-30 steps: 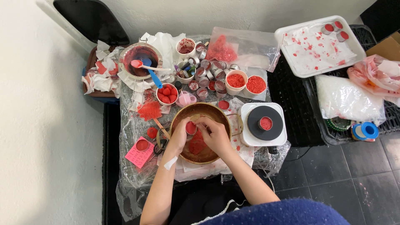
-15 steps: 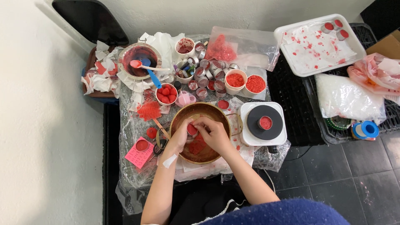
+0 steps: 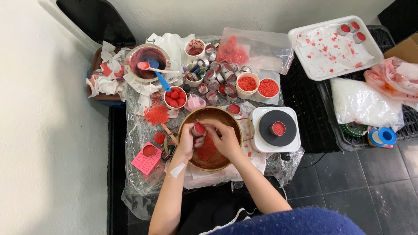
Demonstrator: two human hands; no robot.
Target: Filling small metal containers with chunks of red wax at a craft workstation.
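Cluttered table (image 3: pixel 143 191), hands (image 3: pixel 209 139) hiding bowl (image 3: pixel 217 114)

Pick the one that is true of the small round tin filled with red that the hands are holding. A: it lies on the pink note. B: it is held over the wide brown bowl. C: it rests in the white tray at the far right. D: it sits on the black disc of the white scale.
B: the left hand and right hand grip the small tin above the wide brown bowl; other tins occupy the other spots.
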